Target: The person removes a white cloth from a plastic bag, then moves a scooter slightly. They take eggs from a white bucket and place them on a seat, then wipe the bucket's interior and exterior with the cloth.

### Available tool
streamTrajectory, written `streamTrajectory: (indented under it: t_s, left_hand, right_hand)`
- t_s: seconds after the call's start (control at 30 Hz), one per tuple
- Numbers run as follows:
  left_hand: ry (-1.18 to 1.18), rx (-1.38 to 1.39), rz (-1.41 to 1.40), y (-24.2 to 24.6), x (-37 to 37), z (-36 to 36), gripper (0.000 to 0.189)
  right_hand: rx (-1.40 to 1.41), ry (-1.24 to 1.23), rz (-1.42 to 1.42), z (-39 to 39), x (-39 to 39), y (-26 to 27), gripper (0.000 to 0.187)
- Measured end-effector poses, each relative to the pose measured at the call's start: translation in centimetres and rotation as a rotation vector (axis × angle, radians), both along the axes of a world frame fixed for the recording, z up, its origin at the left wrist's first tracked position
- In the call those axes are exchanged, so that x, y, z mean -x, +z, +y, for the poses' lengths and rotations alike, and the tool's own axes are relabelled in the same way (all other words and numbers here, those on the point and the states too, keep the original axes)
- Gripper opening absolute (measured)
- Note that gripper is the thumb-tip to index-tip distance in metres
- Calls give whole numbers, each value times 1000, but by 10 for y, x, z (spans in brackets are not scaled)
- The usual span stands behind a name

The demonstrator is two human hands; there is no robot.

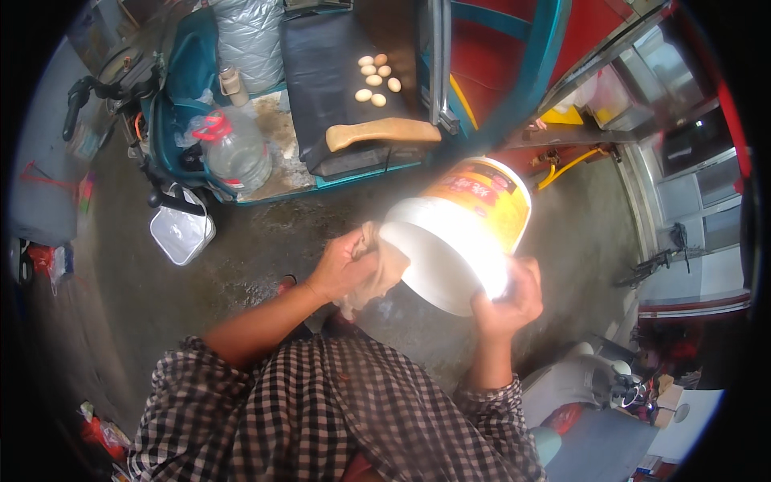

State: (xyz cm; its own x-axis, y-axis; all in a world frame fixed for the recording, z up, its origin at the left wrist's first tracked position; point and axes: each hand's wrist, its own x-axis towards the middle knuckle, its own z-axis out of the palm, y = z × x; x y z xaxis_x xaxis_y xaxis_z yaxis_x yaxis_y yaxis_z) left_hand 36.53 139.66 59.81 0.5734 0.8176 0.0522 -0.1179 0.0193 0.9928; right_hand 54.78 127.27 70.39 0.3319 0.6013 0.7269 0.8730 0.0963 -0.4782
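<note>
A white plastic bucket point(443, 256) with a yellow and red printed label is held tilted before me, its open mouth facing down toward my body. My right hand point(509, 298) grips its rim on the right, with the thumb at the mouth. In my left hand point(344, 268) is a crumpled beige cloth point(378, 271), pressed against the rim's left side. Bright glare washes out part of the bucket's wall. Beyond it, several eggs point(374, 79) lie on the black seat point(322, 78) of a teal vehicle, behind a curved tan armrest point(382, 132).
On the vehicle's footboard point(280, 129) stands a large clear plastic jug point(235, 150) with a red handle. A white square-sided container point(182, 228) hangs or stands below the handlebar point(99, 90). Wet concrete floor point(253, 253) surrounds my feet. At lower right is a grey scooter point(572, 379).
</note>
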Motion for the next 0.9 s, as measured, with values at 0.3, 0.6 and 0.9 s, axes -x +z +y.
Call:
streamTrajectory:
  t_s: [0.3, 0.6, 0.9]
  left_hand:
    - [211, -898, 308, 65, 8, 33, 13]
    - [186, -1335, 222, 91, -11, 24, 16]
    - [124, -1320, 132, 84, -18, 22, 14]
  right_hand:
    - [134, -64, 162, -10, -11, -31, 38]
    - [81, -75, 31, 13, 2, -21, 22]
    - [33, -33, -39, 17, 6, -9, 23]
